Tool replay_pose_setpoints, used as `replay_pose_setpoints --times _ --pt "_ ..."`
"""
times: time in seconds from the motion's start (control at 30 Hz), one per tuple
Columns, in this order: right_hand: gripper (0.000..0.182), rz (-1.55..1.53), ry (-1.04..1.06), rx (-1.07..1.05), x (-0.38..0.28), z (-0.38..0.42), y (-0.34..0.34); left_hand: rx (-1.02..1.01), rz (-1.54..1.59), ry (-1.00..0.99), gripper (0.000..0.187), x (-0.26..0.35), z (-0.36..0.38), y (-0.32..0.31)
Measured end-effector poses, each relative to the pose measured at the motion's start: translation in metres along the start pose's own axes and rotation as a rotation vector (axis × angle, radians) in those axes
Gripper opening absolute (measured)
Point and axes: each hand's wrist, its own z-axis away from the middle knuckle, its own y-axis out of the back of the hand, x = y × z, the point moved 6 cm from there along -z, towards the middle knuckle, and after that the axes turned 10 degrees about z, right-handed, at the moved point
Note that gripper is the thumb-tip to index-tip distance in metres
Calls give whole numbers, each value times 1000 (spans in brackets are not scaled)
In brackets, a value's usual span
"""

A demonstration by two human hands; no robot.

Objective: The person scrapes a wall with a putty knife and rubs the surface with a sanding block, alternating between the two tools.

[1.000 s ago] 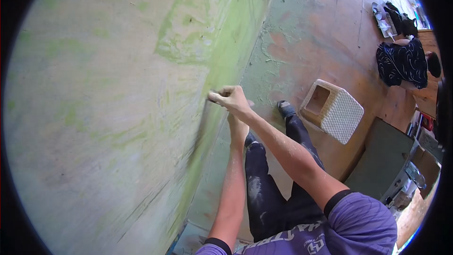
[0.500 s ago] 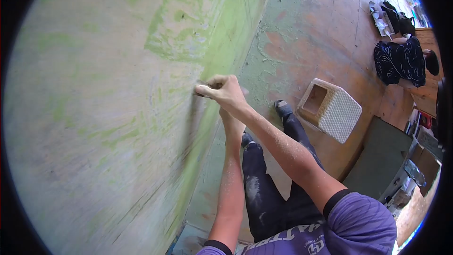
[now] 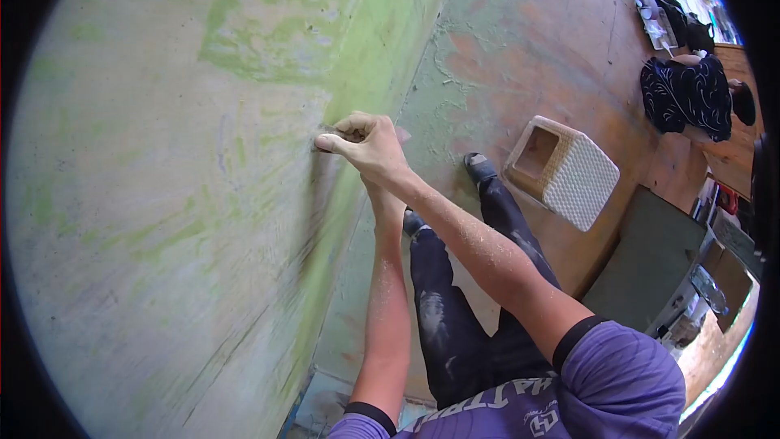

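My right hand (image 3: 372, 149) is closed in a pinch against the wall (image 3: 162, 162), its thumb toward the left. Between thumb and fingers shows the edge of a small thin dark piece (image 3: 327, 129), like a scraper blade; most of it is covered. My left hand (image 3: 383, 197) is raised behind the right one, and its fingers are hidden. Patchy green paint remains on the pale wall, with a brighter green band (image 3: 386, 41) along its lower edge. Pale flakes cling to both forearms.
Paint shavings lie on the worn floor (image 3: 463, 73) along the wall. A white woven stool (image 3: 581, 183) lies near my feet. Farther right, a person in dark patterned clothing (image 3: 686, 96) is beside a tray (image 3: 656, 24). A dark green panel (image 3: 646, 252) and clutter are at lower right.
My hands have shifted slightly left and up in the picture, still at the wall. The whole view has moved a little as well.
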Motion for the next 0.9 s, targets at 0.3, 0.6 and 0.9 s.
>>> replay_pose_setpoints --times 0.3,0.6,0.9 --pt "41 -108 -85 -11 17 11 -13 -65 -317 113 41 49 19 -5" --pt "42 -79 -273 -81 71 2 -25 -209 -574 261 32 52 24 -10" --pt "43 -99 -206 -116 41 20 -29 -50 -419 130 28 81 30 -3"
